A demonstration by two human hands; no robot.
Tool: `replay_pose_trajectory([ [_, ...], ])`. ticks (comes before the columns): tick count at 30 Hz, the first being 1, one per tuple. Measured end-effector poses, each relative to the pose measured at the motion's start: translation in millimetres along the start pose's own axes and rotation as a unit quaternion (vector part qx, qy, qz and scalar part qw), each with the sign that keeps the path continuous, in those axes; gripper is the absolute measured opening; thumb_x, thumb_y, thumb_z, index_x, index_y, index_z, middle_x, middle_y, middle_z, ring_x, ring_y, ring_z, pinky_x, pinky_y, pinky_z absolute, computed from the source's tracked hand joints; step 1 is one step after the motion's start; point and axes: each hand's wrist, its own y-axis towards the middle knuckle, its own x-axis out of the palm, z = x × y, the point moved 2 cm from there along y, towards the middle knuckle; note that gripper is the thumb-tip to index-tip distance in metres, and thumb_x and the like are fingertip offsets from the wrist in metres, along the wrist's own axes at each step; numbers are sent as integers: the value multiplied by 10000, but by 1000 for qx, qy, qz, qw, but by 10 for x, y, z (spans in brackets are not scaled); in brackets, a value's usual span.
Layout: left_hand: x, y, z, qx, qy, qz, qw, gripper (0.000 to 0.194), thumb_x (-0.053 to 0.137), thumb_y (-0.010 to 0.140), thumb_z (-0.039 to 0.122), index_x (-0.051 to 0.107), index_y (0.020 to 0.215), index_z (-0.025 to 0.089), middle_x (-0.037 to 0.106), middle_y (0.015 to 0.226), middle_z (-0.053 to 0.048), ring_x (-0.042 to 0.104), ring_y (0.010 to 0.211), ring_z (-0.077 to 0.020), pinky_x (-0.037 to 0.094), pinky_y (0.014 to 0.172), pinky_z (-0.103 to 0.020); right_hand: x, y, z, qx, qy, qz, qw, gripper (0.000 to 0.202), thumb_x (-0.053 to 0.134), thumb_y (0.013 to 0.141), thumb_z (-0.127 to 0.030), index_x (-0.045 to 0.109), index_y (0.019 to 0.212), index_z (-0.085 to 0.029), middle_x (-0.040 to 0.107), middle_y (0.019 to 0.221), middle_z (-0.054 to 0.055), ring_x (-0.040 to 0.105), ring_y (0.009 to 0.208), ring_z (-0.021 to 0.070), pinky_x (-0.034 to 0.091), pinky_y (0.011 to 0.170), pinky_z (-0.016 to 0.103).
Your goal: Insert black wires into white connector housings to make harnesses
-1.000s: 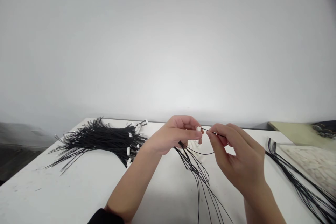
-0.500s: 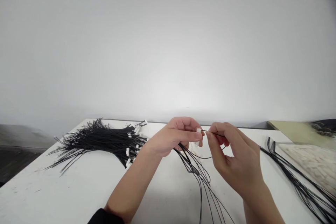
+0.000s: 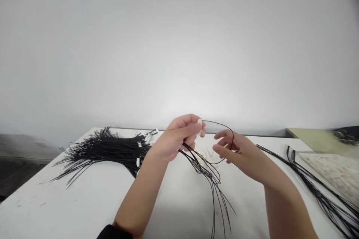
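Observation:
Between the thumb and forefinger of my left hand [image 3: 182, 134] is a small white plastic connector [image 3: 199, 123]. The same hand grips a bundle of thin black wires [image 3: 202, 168] in its lower fingers, and the wires hang down over the table. One black wire [image 3: 220, 124] runs out of the connector, arcs to the right and curves back toward the bundle. My right hand [image 3: 238, 153] is just right of it with fingers apart, the wire loop passing across the fingers. Whether the loop rests on them I cannot tell.
On the white table [image 3: 92, 201], a large pile of black wires [image 3: 109, 151] with white connectors [image 3: 147, 138] lies at left. More black wires [image 3: 316, 190] lie at right, beside a heap of small white pieces [image 3: 333, 171]. A wall [image 3: 179, 44] rises behind.
My right hand has let go of the wire near the connector and moved down, its fingers spreading. My left hand has shifted up and left with the connector. The wire now bows out in an arc.

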Motion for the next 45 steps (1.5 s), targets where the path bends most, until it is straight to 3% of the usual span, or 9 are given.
replay_pose_trajectory([
  [5, -7, 14, 19, 3, -9, 25, 1000, 236, 627, 859, 346, 549, 764, 144, 526, 721, 31, 225, 400, 19, 194, 400, -180, -64, -14, 35, 54, 173, -165, 969, 296, 679, 804, -409, 605, 972, -176, 606, 668, -3, 578, 596, 112, 528, 589, 265],
  [12, -1, 27, 26, -9, -2, 27, 1000, 294, 611, 858, 394, 525, 730, 143, 496, 705, 35, 202, 413, 11, 180, 398, -178, -213, 7, 108, -61, 306, -64, 948, 457, 824, 635, -314, 573, 1006, -225, 590, 768, -19, 557, 563, 96, 521, 547, 256],
  [16, 8, 30, 41, -1, -10, 45, 999, 305, 586, 872, 425, 520, 750, 153, 475, 710, 46, 200, 413, 9, 205, 396, -170, -225, -11, 113, -4, 202, -48, 978, 413, 768, 724, -355, 582, 1066, -216, 639, 981, 53, 630, 648, 117, 568, 622, 289],
  [20, 10, 26, 49, 15, -24, 74, 997, 299, 582, 876, 435, 496, 774, 167, 420, 700, 61, 180, 420, 4, 190, 391, -161, -213, -119, 67, 62, 68, -101, 991, 287, 640, 835, -459, 647, 855, -173, 649, 786, 38, 641, 619, 130, 519, 508, 217],
  [23, 24, 20, 43, 15, -40, 90, 995, 295, 579, 875, 442, 489, 790, 175, 368, 679, 68, 173, 423, -2, 184, 390, -159, -119, -209, -52, -11, 6, -116, 993, 251, 600, 873, -414, 665, 786, -187, 623, 678, 9, 595, 593, 105, 480, 499, 188],
  [27, 70, 17, 29, 6, -50, 92, 994, 313, 574, 879, 445, 461, 766, 176, 335, 664, 72, 186, 421, -6, 195, 398, -168, 120, -244, -251, -149, -30, 13, 988, 152, 577, 889, -315, 681, 837, -216, 653, 726, 4, 578, 617, 101, 479, 521, 187],
  [31, 106, 13, 10, -3, -48, 79, 996, 316, 570, 886, 447, 448, 766, 181, 319, 629, 75, 198, 421, -15, 188, 408, -180, 347, -194, -331, -169, -33, 75, 982, 196, 510, 911, -280, 676, 826, -217, 649, 723, 8, 544, 605, 111, 449, 535, 223],
  [36, 113, 14, -5, 0, -44, 82, 996, 304, 569, 890, 447, 458, 785, 185, 301, 597, 77, 201, 422, -20, 167, 404, -184, 419, -141, -306, -58, 11, 13, 998, 265, 504, 912, -336, 638, 725, -205, 546, 629, -5, 371, 551, 96, 276, 469, 230],
  [45, 126, 5, -15, -1, -36, 51, 998, 261, 556, 907, 411, 475, 807, 183, 305, 584, 77, 214, 429, -25, 169, 392, -181, 412, -100, -289, -4, 125, -62, 990, 252, 508, 924, -391, 556, 766, -201, 452, 676, -25, 364, 620, 94, 307, 540, 236],
])
